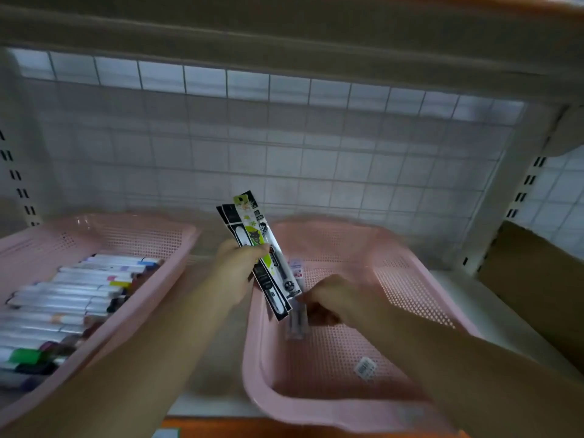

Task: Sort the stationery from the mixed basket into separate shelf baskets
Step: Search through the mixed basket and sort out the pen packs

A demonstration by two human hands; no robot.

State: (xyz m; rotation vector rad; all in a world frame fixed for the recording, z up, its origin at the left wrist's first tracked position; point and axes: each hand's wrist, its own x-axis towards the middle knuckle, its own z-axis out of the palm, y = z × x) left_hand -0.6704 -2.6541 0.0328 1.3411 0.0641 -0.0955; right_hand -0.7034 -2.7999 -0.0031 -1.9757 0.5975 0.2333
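Note:
My left hand (237, 270) grips a fan of several packaged pens (256, 248), black, white and green, held upright between the two pink baskets. My right hand (335, 300) is inside the right pink basket (410, 279), its fingers curled round a clear pen packet (297, 320) low over the basket floor. The view is blurred there. The left pink basket (151, 229) on the shelf holds several markers (72, 298) lying side by side in rows.
A white wire grid panel (284, 147) backs the shelf. A white shelf upright (512, 184) stands at the right, with a brown cardboard box (531, 292) beside it. A barcode label (365, 368) sticks to the right basket's floor. An orange edge runs along the shelf front.

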